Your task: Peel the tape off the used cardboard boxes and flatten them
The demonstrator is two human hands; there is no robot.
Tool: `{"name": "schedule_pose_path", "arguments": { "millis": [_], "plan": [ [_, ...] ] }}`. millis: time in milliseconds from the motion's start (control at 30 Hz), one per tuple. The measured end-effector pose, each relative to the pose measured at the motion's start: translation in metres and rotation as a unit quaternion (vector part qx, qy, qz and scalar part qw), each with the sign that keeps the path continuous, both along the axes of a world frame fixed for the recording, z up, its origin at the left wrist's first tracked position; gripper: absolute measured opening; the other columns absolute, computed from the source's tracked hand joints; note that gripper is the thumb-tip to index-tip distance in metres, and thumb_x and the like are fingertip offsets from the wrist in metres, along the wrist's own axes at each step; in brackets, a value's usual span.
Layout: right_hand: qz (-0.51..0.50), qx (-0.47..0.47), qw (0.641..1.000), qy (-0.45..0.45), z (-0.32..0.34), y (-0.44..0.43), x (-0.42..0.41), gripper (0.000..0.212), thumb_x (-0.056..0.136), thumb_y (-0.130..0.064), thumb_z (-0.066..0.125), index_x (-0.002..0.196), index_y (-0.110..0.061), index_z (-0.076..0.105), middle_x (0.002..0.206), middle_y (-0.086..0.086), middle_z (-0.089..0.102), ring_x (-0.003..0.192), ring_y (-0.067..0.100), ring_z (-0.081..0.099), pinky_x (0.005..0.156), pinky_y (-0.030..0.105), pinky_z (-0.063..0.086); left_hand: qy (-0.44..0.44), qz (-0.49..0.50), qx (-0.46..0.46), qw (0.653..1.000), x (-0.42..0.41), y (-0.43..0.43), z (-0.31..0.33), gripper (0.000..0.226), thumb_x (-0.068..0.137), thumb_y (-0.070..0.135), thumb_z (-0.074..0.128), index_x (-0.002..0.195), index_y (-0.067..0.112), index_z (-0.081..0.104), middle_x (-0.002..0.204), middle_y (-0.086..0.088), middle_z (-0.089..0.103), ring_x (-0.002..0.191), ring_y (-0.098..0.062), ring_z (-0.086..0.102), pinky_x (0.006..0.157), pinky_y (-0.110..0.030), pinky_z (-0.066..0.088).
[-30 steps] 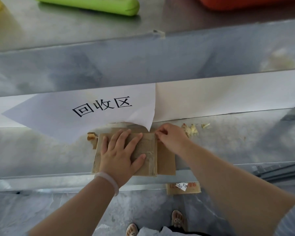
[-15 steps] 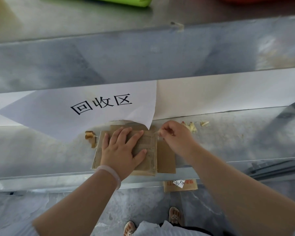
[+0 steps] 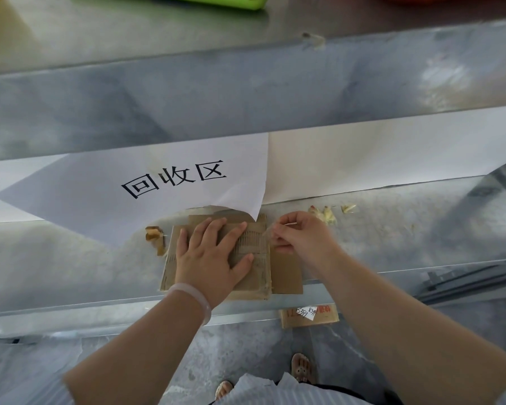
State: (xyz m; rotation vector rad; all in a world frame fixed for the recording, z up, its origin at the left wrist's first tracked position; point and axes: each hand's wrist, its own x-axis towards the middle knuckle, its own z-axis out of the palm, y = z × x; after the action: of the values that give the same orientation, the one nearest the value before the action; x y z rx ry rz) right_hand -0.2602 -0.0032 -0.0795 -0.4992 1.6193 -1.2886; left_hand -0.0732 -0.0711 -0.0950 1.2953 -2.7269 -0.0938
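Over on the left, bare metal surface [image 3: 70,264] with plenty of open room, and a white paper sign [image 3: 158,194] with black characters lying across the back of it, one corner curling down. Just beside that corner sits a crumpled brown tape scrap [image 3: 155,236], right at the left edge of the flattened cardboard box [image 3: 257,270]. The box lies flat, square to the surface's front edge, its near edge right at that lip and its far end tucked under the sign's curled corner; which side is the longer I can't tell from here. The left hand [image 3: 214,255], a pale bracelet [image 3: 193,296] on its wrist, is spread wide, palm down, fingers straight and pointing away, pressing on the cardboard where the ribbed inner layer shows. A plain brown flap [image 3: 287,273] sticks out to the right of it. The right hand [image 3: 301,238] is at the box's far right corner, its grip narrow, fingertips pinching a thin clear tape strip [image 3: 268,230] that runs from the cardboard's edge up to them. Past it, small yellowish tape crumbs [image 3: 327,214] lie near the back, then open metal off to the right. Below the front lip, another cardboard piece [image 3: 322,315] with a white label lies down by the floor.
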Motion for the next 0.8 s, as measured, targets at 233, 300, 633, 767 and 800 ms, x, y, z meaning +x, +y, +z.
{"name": "schedule_pose_path", "arguments": {
  "millis": [233, 300, 633, 767, 800],
  "plan": [
    [0.008, 0.044, 0.995, 0.093, -0.001, 0.002, 0.003, 0.012, 0.086, -0.013, 0.073, 0.093, -0.017, 0.064, 0.087, 0.003, 0.072, 0.078, 0.013, 0.072, 0.072, 0.030, 0.061, -0.005, -0.003, 0.002, 1.000, 0.001, -0.001, -0.001, 0.059, 0.084, 0.070, 0.027, 0.136, 0.046, 0.042, 0.139, 0.004, 0.046, 0.131, -0.024, 0.038, 0.109, -0.056, 0.025],
    [0.041, 0.063, 0.983, 0.169, -0.003, 0.003, 0.006, 0.008, 0.089, -0.022, 0.070, 0.095, -0.027, 0.069, 0.092, -0.008, 0.071, 0.087, 0.010, 0.069, 0.079, 0.026, 0.057, -0.007, -0.002, 0.001, 1.000, 0.000, -0.001, -0.001, 0.059, 0.084, 0.071, 0.026, 0.136, 0.046, 0.041, 0.139, 0.004, 0.046, 0.131, -0.023, 0.038, 0.109, -0.056, 0.025],
    [0.111, 0.060, 0.917, 0.377, 0.002, 0.012, 0.017, 0.029, 0.094, -0.026, 0.062, 0.123, -0.026, 0.067, 0.107, -0.013, 0.057, 0.082, -0.005, 0.052, 0.071, 0.004, 0.036, -0.006, 0.000, 0.009, 1.000, 0.000, 0.000, 0.000, 0.062, 0.083, 0.071, 0.024, 0.137, 0.047, 0.040, 0.141, 0.005, 0.044, 0.133, -0.023, 0.035, 0.111, -0.055, 0.021],
    [0.131, 0.060, 0.897, 0.419, 0.006, 0.013, 0.020, 0.027, 0.098, -0.026, 0.055, 0.123, -0.024, 0.065, 0.109, -0.006, 0.066, 0.092, 0.007, 0.059, 0.081, 0.018, 0.045, -0.006, 0.000, 0.006, 1.000, 0.000, 0.000, 0.000, 0.062, 0.083, 0.071, 0.024, 0.137, 0.046, 0.041, 0.140, 0.004, 0.045, 0.133, -0.023, 0.037, 0.109, -0.055, 0.023],
    [0.131, 0.055, 0.893, 0.428, 0.006, 0.013, 0.020, 0.026, 0.098, -0.026, 0.055, 0.121, -0.023, 0.066, 0.110, -0.004, 0.066, 0.096, 0.011, 0.060, 0.083, 0.021, 0.046, -0.007, 0.000, 0.006, 1.000, 0.000, 0.000, 0.000, 0.062, 0.083, 0.071, 0.024, 0.137, 0.046, 0.041, 0.141, 0.004, 0.044, 0.133, -0.023, 0.036, 0.109, -0.055, 0.023]
  ]
}}
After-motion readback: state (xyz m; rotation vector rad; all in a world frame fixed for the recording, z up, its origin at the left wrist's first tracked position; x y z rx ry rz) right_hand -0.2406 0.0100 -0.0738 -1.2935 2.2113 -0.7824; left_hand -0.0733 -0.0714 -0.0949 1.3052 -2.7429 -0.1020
